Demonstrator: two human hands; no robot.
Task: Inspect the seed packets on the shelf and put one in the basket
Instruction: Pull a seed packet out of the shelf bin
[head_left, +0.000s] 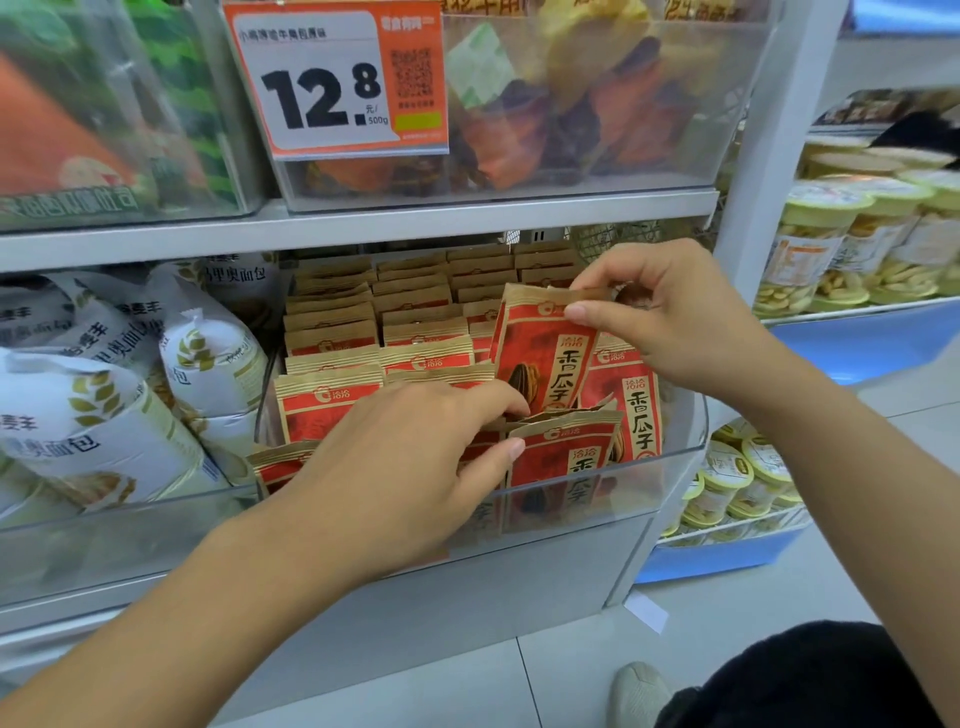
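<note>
Several red-and-brown seed packets stand in rows inside a clear plastic bin on the lower shelf. My right hand pinches the top edge of one seed packet and holds it raised and tilted above the rows. My left hand reaches into the front of the bin, its fingers resting among the front packets beside the raised one. No basket is in view.
White bread bags fill the bin to the left. A price tag reading 12.8 hangs on the upper bin of mixed snacks. Clear tubs of snacks line blue shelves at right. My shoe is on the tiled floor.
</note>
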